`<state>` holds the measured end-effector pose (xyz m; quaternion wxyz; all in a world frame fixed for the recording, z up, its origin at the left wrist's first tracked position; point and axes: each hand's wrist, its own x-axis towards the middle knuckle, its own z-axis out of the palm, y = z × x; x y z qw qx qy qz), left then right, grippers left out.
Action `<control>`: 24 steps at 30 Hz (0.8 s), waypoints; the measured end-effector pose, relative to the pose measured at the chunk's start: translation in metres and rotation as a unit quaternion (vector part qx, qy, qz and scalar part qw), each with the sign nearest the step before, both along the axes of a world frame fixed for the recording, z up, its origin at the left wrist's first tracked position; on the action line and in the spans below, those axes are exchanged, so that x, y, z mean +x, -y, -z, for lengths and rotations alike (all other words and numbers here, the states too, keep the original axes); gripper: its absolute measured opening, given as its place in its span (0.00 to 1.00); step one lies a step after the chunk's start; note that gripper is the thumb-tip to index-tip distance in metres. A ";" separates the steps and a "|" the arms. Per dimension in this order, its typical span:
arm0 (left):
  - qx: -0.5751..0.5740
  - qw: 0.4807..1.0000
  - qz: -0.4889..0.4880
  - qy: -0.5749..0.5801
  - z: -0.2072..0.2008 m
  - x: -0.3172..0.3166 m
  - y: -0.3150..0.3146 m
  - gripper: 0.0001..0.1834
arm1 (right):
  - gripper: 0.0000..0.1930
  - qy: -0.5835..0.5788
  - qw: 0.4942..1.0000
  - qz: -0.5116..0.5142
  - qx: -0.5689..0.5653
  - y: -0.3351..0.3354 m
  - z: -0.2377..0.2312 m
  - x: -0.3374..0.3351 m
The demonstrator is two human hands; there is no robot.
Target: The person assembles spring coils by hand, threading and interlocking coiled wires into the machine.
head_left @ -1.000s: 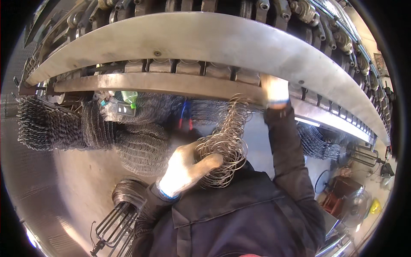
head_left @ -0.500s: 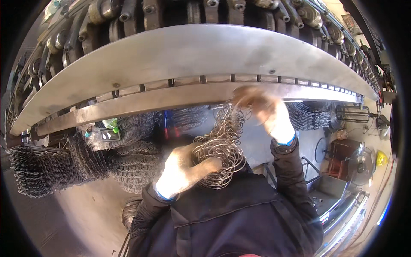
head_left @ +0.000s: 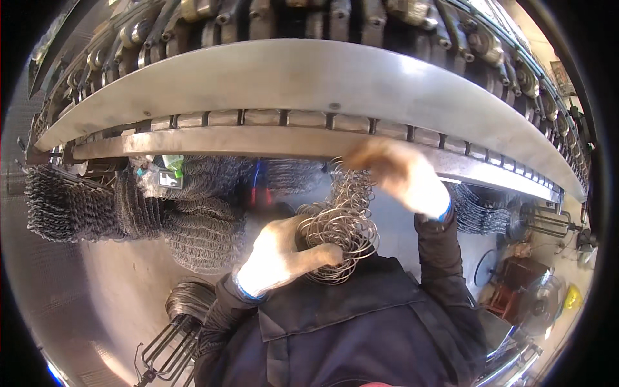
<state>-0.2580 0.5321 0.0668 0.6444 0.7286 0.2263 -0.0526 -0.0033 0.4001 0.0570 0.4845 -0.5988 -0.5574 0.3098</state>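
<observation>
A bundle of loosely tangled wire coils (head_left: pixel 342 232) rests against my dark-clad front. My left hand (head_left: pixel 280 255), in a white glove with brownish fingers, is closed around the lower part of the bundle, its thumb lying across the rings. Upward from there the coils run in a narrower strand toward the machine's lower metal bar (head_left: pixel 258 141). Beside the strand's top end is my right hand (head_left: pixel 406 174), gloved alike. Its fingers are smeared by motion in front of the bar, so their grip on any coil is not visible.
A long metal plate (head_left: pixel 277 74) curves across the machine front, with rollers and arms behind it. Wire mesh (head_left: pixel 203 229) hangs at the left, more mesh (head_left: pixel 480 209) at the right. A wire reel (head_left: pixel 187 300) stands lower left, a fan (head_left: pixel 540 303) lower right.
The view has shifted, bringing the wire reel at lower left further into sight. My left hand keeps its hold on the coils; my right hand stays near the bar, blurred in both frames.
</observation>
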 end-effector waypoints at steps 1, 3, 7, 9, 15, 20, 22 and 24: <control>0.002 1.000 0.004 0.000 0.001 0.004 0.008 0.30 | 0.13 0.095 0.993 -0.064 -0.005 0.005 -0.006 -0.004; -0.073 0.995 -0.046 0.041 0.007 0.011 0.022 0.28 | 0.13 0.258 0.947 -0.140 0.129 0.012 0.005 0.006; -0.034 0.999 -0.020 -0.007 -0.006 0.022 0.031 0.25 | 0.15 0.091 0.995 -0.036 0.026 0.036 0.013 0.012; -0.002 1.000 -0.008 -0.014 -0.003 0.024 0.035 0.24 | 0.16 -0.007 0.950 0.305 0.058 0.048 0.045 0.005; -0.020 1.000 -0.007 0.023 0.014 0.033 0.050 0.20 | 0.13 0.645 0.683 0.342 -0.018 0.041 0.125 0.113; -0.017 0.999 -0.047 0.022 0.008 0.041 0.069 0.18 | 0.12 0.586 0.754 0.290 0.053 0.074 0.058 0.075; 0.007 0.998 -0.053 0.039 0.011 0.043 0.075 0.18 | 0.11 -0.092 0.988 0.120 0.019 0.082 0.014 0.046; -0.052 0.995 -0.077 0.026 0.005 0.053 0.086 0.18 | 0.16 0.202 0.979 -0.036 -0.011 0.088 -0.007 0.035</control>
